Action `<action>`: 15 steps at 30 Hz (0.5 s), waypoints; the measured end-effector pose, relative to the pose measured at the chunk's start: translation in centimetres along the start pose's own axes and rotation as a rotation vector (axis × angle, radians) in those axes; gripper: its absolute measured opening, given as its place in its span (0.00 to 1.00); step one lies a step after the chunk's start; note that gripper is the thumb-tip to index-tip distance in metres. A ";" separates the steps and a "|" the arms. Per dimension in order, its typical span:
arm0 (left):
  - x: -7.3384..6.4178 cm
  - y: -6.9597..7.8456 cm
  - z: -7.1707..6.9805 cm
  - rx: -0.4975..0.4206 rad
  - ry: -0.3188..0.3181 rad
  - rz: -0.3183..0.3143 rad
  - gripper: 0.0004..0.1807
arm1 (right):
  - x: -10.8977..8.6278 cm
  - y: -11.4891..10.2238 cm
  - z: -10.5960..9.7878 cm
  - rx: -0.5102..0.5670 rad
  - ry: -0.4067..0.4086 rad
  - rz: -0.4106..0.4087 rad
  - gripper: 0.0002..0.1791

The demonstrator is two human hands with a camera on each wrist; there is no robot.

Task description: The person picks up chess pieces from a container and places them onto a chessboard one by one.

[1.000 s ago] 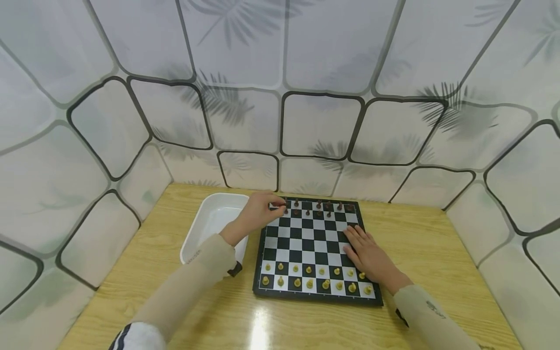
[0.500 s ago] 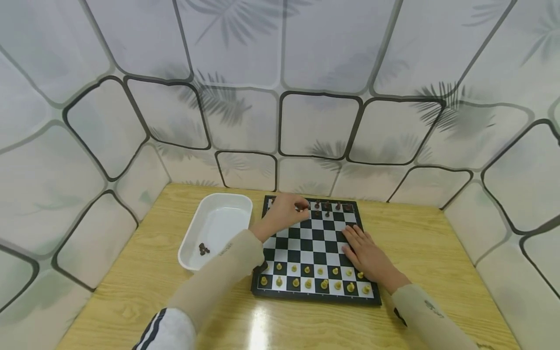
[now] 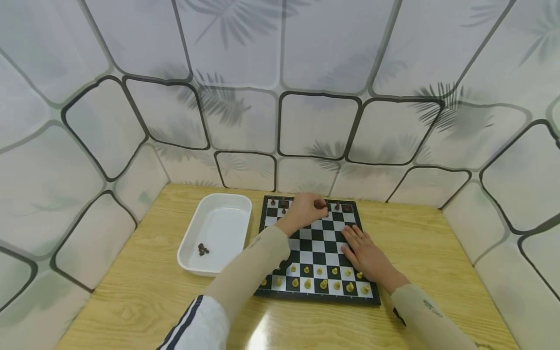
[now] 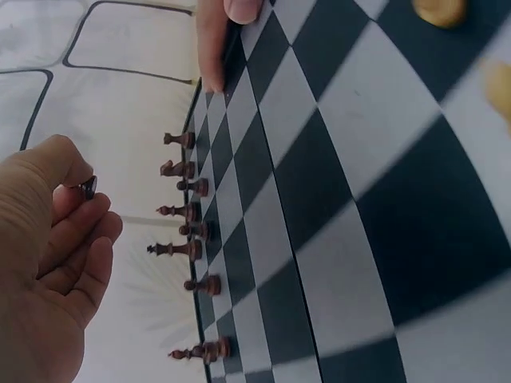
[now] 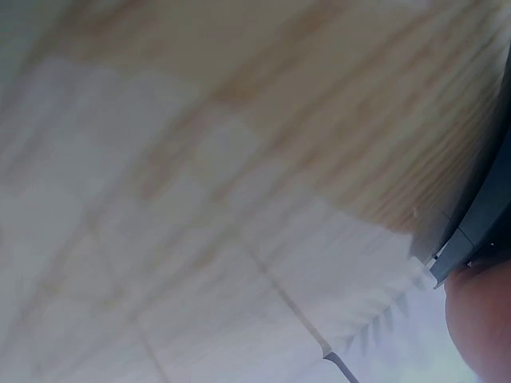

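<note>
My left hand (image 3: 305, 210) hovers over the far right part of the chessboard (image 3: 318, 295). In the left wrist view its thumb and index finger pinch a small dark chess piece (image 4: 89, 187); only the round base shows, so its type is hidden. Beside it, brown pieces stand along the far edge, among them a rook (image 4: 180, 139), a knight (image 4: 177, 169) and a king (image 4: 174, 250). My right hand (image 3: 365, 255) rests flat on the board's right edge, fingers straight. Two rows of yellow pieces (image 3: 323, 284) occupy the near side, partly behind the left forearm.
A white tray (image 3: 214, 272) stands left of the board, with a few brown chess pieces (image 3: 202, 249) at its near left corner. The wooden table (image 3: 131, 291) meets patterned curtain walls (image 3: 245, 116) at the back and sides.
My left hand has travelled right along the far rows, from the board's far left corner toward the far right. The tray's brown pieces have come out from behind the arm. My right hand stays put.
</note>
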State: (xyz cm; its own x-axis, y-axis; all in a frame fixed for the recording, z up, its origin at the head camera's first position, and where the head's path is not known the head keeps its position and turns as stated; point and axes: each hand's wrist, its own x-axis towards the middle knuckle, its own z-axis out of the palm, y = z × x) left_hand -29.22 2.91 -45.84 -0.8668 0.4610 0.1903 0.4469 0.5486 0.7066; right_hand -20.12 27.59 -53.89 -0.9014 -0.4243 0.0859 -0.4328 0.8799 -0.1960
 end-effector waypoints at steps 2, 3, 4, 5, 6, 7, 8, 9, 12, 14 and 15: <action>0.5 0.0 0.6 0.009 0.014 0.008 0.07 | 0.0 0.0 0.0 -0.004 -0.001 0.001 0.34; 0.8 0.0 0.9 0.012 0.016 0.016 0.07 | 0.0 0.0 0.0 -0.004 -0.002 0.002 0.34; 1.0 -0.1 1.2 0.019 0.017 0.027 0.07 | 0.0 0.0 0.0 -0.005 -0.004 0.003 0.34; 1.3 -0.1 1.5 0.017 0.016 0.037 0.07 | 0.0 0.0 0.0 -0.006 -0.004 0.002 0.34; 1.5 -0.2 1.9 0.016 0.015 0.047 0.08 | 0.0 0.0 -0.1 -0.008 -0.004 0.001 0.34; 1.6 -0.2 2.2 0.021 0.013 0.056 0.09 | 0.0 0.0 -0.1 -0.006 -0.005 0.003 0.34; 1.8 -0.2 2.5 0.031 0.013 0.067 0.10 | 0.0 0.0 -0.1 -0.006 -0.005 0.004 0.34; 2.0 -0.3 2.8 0.044 0.012 0.071 0.11 | -0.1 0.0 -0.1 -0.005 -0.005 0.005 0.34; 2.3 -0.3 3.5 0.084 0.016 0.057 0.13 | 0.0 0.0 -0.1 0.003 -0.002 0.007 0.34; 2.5 -0.4 4.0 0.123 0.019 0.044 0.13 | 0.0 0.0 -0.1 0.006 -0.001 0.009 0.34; 2.6 -0.4 4.2 0.143 0.019 0.036 0.13 | 0.0 -0.1 -0.1 0.008 -0.001 0.009 0.34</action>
State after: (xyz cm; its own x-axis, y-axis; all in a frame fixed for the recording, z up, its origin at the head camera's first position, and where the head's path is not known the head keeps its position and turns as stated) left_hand -30.69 6.80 -48.48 -0.8530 0.4699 0.2273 0.5036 0.6264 0.5950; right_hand -20.06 27.56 -53.77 -0.9051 -0.4169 0.0833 -0.4250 0.8819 -0.2041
